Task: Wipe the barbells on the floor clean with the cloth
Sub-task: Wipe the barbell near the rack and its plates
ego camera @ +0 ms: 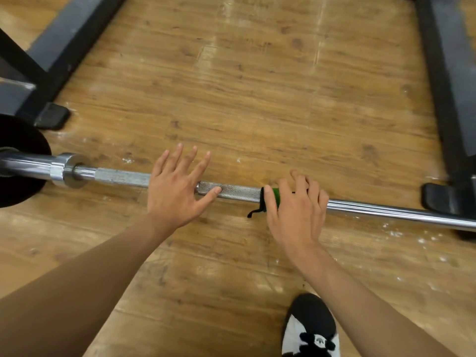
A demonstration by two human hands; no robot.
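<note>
A chrome barbell (237, 192) lies across the wooden floor from left to right, with a black weight plate (18, 161) on its left end. My left hand (175, 191) lies flat over the bar's knurled section, fingers spread and straight. To its right, my right hand (298, 207) curls over the bar and grips a green and black cloth (268, 199) wrapped around it. A black strip of the cloth hangs down toward the floor. Most of the cloth is hidden under my fingers.
Black steel rack legs (64, 55) run along the floor at the left and the right (448, 81), each ending in a rubber foot near the bar. My black and white shoe (310, 331) stands on the wooden floor (231, 94) at the bottom right.
</note>
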